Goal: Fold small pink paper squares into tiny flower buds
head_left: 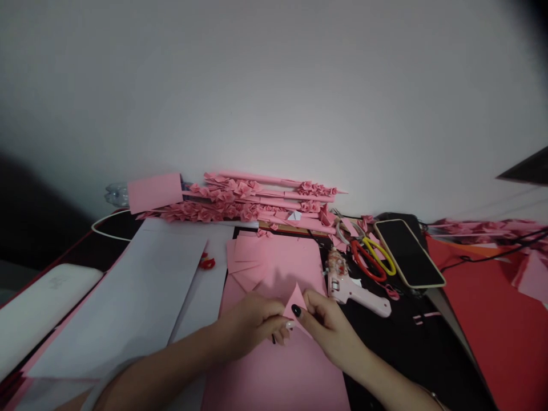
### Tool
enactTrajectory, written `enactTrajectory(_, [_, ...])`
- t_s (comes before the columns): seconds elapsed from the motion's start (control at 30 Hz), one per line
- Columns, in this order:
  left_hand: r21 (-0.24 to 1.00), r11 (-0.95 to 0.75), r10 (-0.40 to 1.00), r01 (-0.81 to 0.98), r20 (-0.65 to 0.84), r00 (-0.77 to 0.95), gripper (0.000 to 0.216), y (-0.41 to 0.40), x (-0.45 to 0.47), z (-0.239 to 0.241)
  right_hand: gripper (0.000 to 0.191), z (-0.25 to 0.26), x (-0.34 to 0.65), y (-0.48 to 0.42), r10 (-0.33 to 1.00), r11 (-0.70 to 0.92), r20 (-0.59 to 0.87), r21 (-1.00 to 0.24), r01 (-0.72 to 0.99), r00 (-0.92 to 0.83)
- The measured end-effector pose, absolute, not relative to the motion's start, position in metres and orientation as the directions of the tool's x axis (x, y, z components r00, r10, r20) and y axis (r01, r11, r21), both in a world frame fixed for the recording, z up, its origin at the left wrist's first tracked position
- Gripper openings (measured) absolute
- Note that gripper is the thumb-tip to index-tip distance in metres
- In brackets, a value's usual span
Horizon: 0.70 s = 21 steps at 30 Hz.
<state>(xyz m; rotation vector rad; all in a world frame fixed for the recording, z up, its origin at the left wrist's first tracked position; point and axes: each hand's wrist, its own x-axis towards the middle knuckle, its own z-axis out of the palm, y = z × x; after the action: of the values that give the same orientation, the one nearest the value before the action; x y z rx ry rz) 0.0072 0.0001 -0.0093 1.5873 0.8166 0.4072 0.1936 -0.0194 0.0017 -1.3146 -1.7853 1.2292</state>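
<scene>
Between my two hands is a small folded piece of pink paper, its pointed corner turned up. My left hand pinches its left edge between thumb and fingers. From the other side, my right hand grips it, the thumb pressed flat on its face. Both hands are just above a large pink sheet. Fanned out behind them at the sheet's upper left lie several pink paper pieces.
Right of the sheet are a glue gun, red and yellow scissors and a phone. White paper and a white power bank lie left. Pink paper flower stems line the wall; red sheets lie far right.
</scene>
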Motion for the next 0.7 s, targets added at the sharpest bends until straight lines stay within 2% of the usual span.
enactTrajectory(0.4, [0.967, 0.055, 0.696, 0.251, -0.217, 0.684, 0.031, -0.001, 0.01, -0.005, 0.033, -0.001, 0.193, -0.02, 0.946, 0.113, -0.027, -0.906, 0.408, -0.323])
enactTrajectory(0.53, [0.96, 0.175, 0.684, 0.217, -0.277, 0.675, 0.033, -0.002, 0.012, 0.001, 0.033, -0.001, 0.193, -0.021, 0.946, 0.125, -0.02, -0.899, 0.42, -0.325])
enactTrajectory(0.7, [0.946, 0.298, 0.657, 0.129, -0.302, 0.691, 0.035, 0.001, 0.01, 0.004, 0.036, -0.001, 0.194, -0.022, 0.94, 0.064, -0.068, -0.928, 0.367, -0.336])
